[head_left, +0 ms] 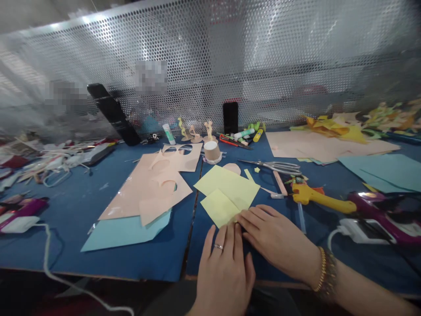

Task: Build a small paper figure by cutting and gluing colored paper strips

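Note:
Two pale yellow sheets lie in front of me, a smaller square sheet (219, 208) overlapping a larger sheet (226, 184). My left hand (225, 263), with a ring on one finger, rests palm down, its fingers stretched out toward the near corner of the small sheet. From the right comes my right hand (274, 235), also palm down, fingers extended and close together over that sheet's near right edge. The fingertips of both hands almost meet there. Neither hand shows a grip on the paper, though the area under the fingers is hidden.
A paper cup (212, 151), scissors (276, 166) and a yellow glue gun (322, 198) stand or lie beyond the sheets. Cut pink paper (131, 188) covers blue paper (128, 235) at left. A phone (230, 117) leans on the perforated metal panel (184, 74).

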A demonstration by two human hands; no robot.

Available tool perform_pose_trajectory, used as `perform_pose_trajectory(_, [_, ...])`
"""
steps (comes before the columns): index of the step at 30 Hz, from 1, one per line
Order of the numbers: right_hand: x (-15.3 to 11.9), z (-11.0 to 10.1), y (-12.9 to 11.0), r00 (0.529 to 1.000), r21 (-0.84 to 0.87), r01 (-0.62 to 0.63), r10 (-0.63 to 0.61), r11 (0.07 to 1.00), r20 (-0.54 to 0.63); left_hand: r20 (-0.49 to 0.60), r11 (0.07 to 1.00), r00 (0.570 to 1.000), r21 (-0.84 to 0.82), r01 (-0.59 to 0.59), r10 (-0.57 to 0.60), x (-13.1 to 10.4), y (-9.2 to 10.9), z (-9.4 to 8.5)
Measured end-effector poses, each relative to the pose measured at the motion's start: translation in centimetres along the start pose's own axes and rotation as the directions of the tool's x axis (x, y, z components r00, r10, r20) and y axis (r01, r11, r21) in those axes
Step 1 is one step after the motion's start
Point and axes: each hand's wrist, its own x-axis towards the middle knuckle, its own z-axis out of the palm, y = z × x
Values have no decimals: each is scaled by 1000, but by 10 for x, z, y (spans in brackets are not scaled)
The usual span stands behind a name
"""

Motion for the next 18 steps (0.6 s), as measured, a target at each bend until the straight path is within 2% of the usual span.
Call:
perform_pose_trajectory(5, [1, 0, 4, 1000, 19, 9, -9, 1000, 1, 9, 999, 1000, 33, 28, -28, 2, -2, 7])
perform_pose_trajectory(8, [-2, 0, 4, 1000, 37, 3, -2, 999, -20, 19, 999, 1000, 40, 15, -15, 7, -7, 4])
perform_pose_trajectory(13, [5, 2, 6, 999, 12, 22, -22, 1000, 35, 87, 998, 995, 38, 46, -49, 14, -13, -3])
perform_pose_trajectory(15, [11, 2, 8, 998, -10, 41, -40, 999, 48, 85, 997, 994, 43, 61, -64, 13, -13, -5])
perform_pose_trajectory(18, [18, 3, 11, 994, -20, 93, -92, 995, 55, 51, 999, 998, 36, 19, -21, 8, -11, -5])
